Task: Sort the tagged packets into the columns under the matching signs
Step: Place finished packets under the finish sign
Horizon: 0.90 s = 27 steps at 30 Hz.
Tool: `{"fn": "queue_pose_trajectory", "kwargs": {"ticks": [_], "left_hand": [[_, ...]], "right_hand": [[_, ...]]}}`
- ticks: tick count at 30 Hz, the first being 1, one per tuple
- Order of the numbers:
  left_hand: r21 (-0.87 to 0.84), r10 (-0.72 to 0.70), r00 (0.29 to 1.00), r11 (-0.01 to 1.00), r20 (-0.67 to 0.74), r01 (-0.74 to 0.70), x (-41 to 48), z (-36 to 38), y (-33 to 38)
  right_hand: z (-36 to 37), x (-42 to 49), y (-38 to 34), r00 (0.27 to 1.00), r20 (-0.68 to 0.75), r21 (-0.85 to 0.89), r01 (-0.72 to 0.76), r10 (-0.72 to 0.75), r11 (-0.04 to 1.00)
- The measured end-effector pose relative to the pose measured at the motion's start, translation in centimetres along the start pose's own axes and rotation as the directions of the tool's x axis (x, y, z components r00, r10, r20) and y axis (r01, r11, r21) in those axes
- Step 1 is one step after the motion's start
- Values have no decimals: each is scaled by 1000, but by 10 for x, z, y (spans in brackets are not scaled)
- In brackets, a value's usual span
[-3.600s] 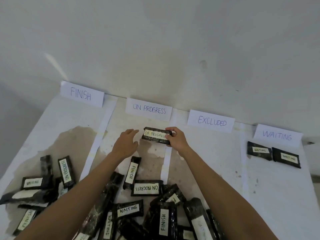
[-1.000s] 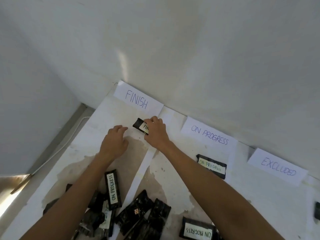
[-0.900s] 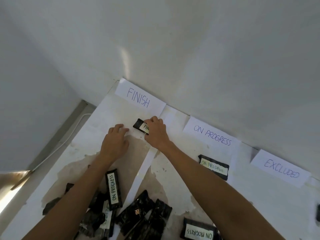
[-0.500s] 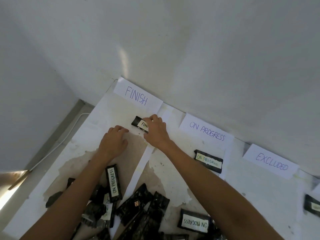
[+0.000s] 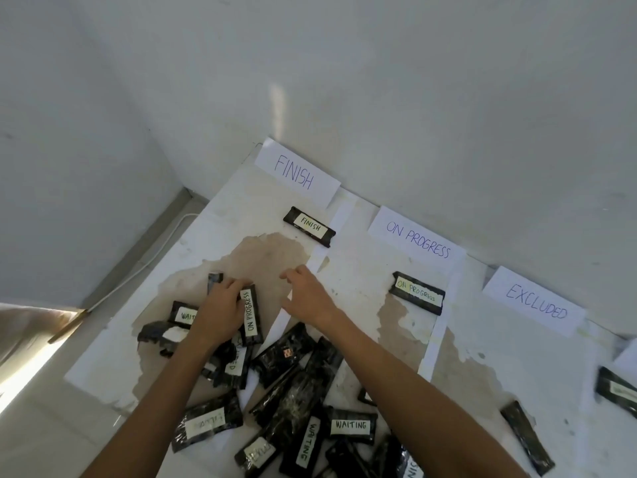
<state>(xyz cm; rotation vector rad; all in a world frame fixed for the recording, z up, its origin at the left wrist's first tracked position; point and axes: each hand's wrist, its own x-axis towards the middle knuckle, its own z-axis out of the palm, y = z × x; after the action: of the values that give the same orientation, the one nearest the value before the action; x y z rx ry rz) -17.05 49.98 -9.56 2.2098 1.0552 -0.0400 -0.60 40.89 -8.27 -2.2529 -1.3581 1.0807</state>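
A black packet tagged FINISH (image 5: pixel 309 226) lies alone under the FINISH sign (image 5: pixel 296 175), with no hand on it. An ON PROGRESS packet (image 5: pixel 417 293) lies under the ON PROGRESS sign (image 5: pixel 417 241). The EXCLUDED sign (image 5: pixel 534 301) has nothing directly below it. My left hand (image 5: pixel 220 312) lies on the heap of packets (image 5: pixel 293 391), fingers over the top edge of another ON PROGRESS packet (image 5: pixel 251 313); a grip cannot be made out. My right hand (image 5: pixel 306 298) hovers over the paper divider strip (image 5: pixel 322 251), fingers spread and holding nothing.
White paper strips split the stained white tabletop (image 5: pixel 499 384) into columns. A packet (image 5: pixel 617 391) lies at the right edge and a loose one (image 5: pixel 527 438) sits near the front right. The wall (image 5: pixel 413 98) stands right behind the signs. A floor cable (image 5: pixel 138 274) runs at left.
My right hand let go of the FINISH packet under its sign and drew back towards me. My left hand moved down onto the heap. The view has swung right.
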Motion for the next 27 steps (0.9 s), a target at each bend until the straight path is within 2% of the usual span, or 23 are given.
{"fn": "queue_pose_trajectory", "kwargs": {"ticks": [2, 4, 6, 9, 12, 15, 21, 24, 27], "left_hand": [[-22, 16, 999, 1000, -37, -17, -10, -1, -3], [-55, 16, 997, 998, -74, -20, -18, -2, -6], [-88, -9, 995, 996, -103, 0, -24, -3, -9], [-116, -67, 990, 992, -124, 52, -32, -7, -15], [-137, -120, 983, 985, -138, 101, -39, -10, -20], [-143, -138, 979, 983, -147, 117, -42, -12, -23], [-133, -156, 977, 982, -143, 137, -43, -11, -19], [-121, -143, 979, 985, -143, 126, -39, -12, -14], [-103, -92, 986, 992, -141, 78, -35, -10, -8]], "right_hand": [[17, -4, -11, 999, 52, -29, 3, -1, 1000], [33, -3, -22, 998, 45, -99, 41, -37, 994], [45, 3, -29, 990, 11, -272, 138, -140, 952], [44, 14, -33, 922, 91, -509, 367, -375, 779], [38, 25, -32, 826, 248, -634, 534, -507, 560], [33, 33, -27, 772, 348, -703, 590, -532, 397], [28, 37, -27, 690, 458, -710, 663, -560, 236], [23, 33, -25, 712, 469, -730, 645, -522, 224], [11, 25, -15, 759, 445, -714, 621, -476, 324]]}}
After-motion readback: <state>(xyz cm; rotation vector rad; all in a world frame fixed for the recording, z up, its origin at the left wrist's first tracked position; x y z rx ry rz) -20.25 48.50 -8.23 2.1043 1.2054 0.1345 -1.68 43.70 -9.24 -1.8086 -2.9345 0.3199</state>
